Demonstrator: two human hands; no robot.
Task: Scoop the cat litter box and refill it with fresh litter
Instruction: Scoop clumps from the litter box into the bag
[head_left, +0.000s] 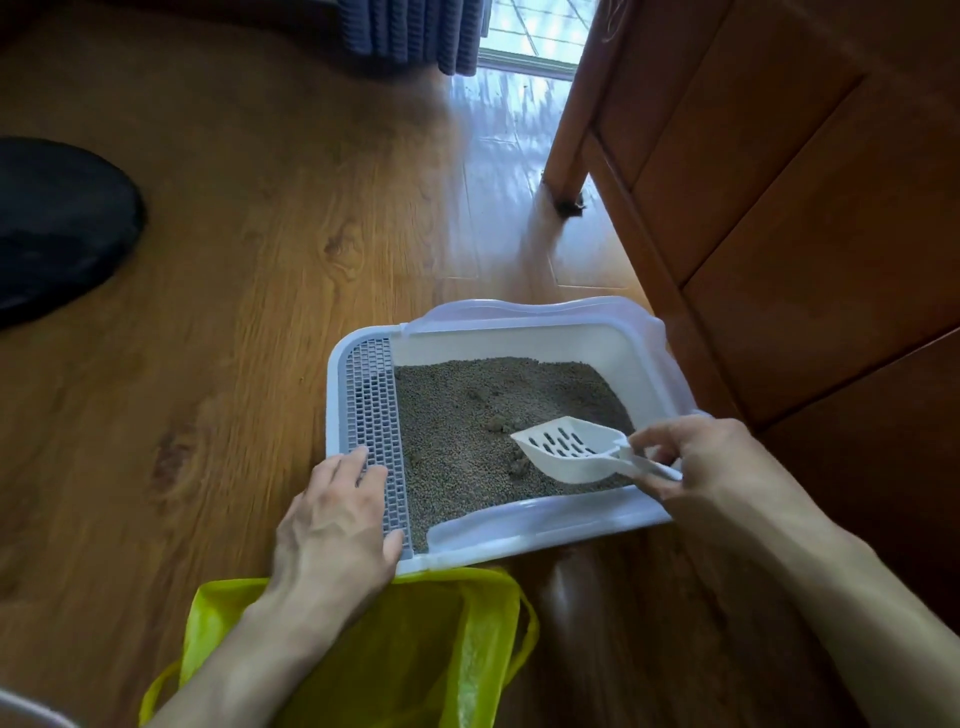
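Litter box on the floor, scoop over the grains

Litter box (519, 332), white with a pale lavender rim, sits on the wooden floor (234, 312) beside a wooden cabinet (779, 208). Grey-brown litter (467, 415) fills it, with a few clumps near the middle. A grey grid (371, 405) runs along its left edge. The left hand (337, 525) rests flat on that grid, grip spread. The right hand (696, 457) pinches the handle of a slotted white scoop (566, 444). A yellow bag (415, 649) lies just in front.
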